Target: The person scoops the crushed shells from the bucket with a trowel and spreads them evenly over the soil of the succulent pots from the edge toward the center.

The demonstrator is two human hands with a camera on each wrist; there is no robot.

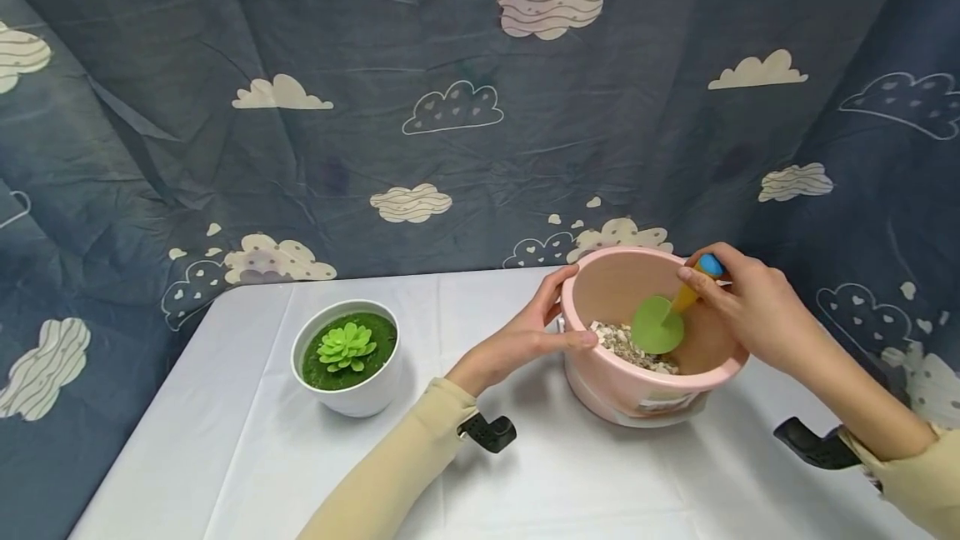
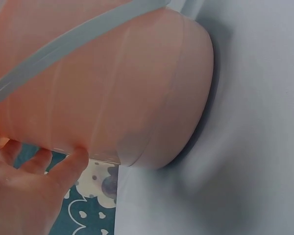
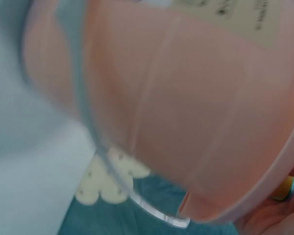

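Observation:
My right hand (image 1: 757, 307) grips the yellow and blue handle of a toy shovel (image 1: 658, 325) over the rim of a pink bucket (image 1: 600, 369). The shovel's round green blade is inside, low against the pebbles (image 1: 628, 347). My left hand (image 1: 528, 332) holds the bucket's left side, thumb at the front rim and fingers round the side. In the left wrist view the fingertips (image 2: 78, 155) press against its outer wall. In the right wrist view the bucket (image 3: 176, 98) fills most of the frame, and its wall hides the blade.
A white pot (image 1: 360, 394) with a green succulent (image 1: 347, 347) stands left of my left hand. The bucket's pale carrying handle (image 2: 78, 36) hangs down its side. Behind the white table (image 1: 262, 457) rises a dark blue cloth (image 1: 337, 148) with printed clouds.

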